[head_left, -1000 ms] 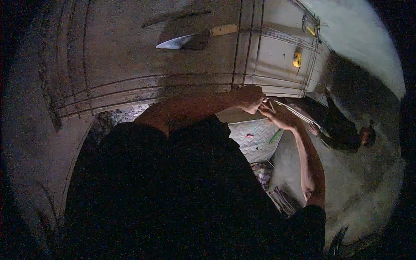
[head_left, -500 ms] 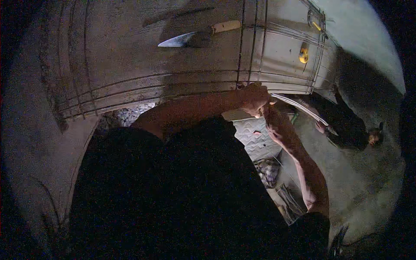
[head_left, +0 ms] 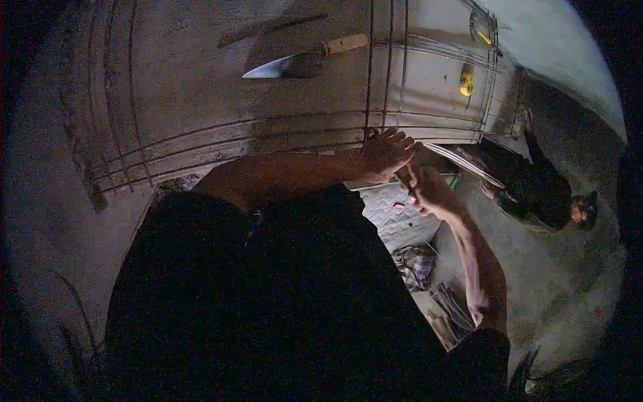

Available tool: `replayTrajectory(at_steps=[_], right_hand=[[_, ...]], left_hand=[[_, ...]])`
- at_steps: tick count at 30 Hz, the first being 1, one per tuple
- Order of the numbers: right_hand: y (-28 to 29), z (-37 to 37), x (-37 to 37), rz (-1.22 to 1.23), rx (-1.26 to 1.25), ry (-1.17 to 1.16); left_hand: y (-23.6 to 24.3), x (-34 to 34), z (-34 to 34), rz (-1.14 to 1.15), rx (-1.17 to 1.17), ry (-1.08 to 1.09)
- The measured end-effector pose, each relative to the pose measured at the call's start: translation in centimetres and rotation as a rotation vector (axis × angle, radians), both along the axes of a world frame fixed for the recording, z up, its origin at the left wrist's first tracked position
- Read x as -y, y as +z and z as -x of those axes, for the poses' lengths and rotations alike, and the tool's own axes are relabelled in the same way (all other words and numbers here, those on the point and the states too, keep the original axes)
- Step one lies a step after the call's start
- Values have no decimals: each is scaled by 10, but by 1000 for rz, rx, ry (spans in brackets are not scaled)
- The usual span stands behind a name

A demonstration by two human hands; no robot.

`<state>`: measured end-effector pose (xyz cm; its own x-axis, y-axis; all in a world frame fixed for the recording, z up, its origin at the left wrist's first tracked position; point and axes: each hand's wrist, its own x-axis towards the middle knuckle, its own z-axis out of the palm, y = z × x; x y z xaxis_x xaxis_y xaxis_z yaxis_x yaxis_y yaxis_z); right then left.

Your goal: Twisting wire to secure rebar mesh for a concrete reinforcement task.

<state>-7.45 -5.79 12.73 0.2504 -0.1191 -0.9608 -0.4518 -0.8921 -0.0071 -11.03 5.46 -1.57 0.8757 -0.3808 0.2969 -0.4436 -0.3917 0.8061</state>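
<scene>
Thin dark metal bars form a bent grid along the near edge of a wide surface. My left hand is closed at this edge, where upright bars meet crosswise ones; what its fingers hold is hidden. Just below and to the right, my right hand is closed with thumb and fingers together, close to the left hand. Something small and dark shows at its fingertips, too dim to name. A bundle of pale thin rods runs from beside my hands toward a person on the right.
A pointed blade with a wooden handle lies on the surface. Farther right are a yellow tape measure and a yellow-handled tool. A person in dark clothes is at the right. Below lie a quilted pale sheet and checked cloth.
My right hand has dropped slightly and tilted, with its fingers showing more. My left hand's knuckles have turned more into view. The other person's head and arm have shifted.
</scene>
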Motion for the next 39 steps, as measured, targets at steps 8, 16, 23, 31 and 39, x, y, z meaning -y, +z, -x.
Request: replayTrajectory(at_steps=[8,16,23,31,39], right_hand=[[-14,4,28,-306,-400,-877],[8,15,-10,95,621,1585],[9,-13,-5,-56,584,1469],[10,-33,0,-331,108,106],[32,-30,-10,-373,629,1480]], left_hand=[[-14,9,-12,126,-30,-211],[-39,39,-24,166,53,-139],[-11,11,-32,88,-230,-229],[0,13,-18,281,22,-18],[8,13,-33,123,-179,-223]])
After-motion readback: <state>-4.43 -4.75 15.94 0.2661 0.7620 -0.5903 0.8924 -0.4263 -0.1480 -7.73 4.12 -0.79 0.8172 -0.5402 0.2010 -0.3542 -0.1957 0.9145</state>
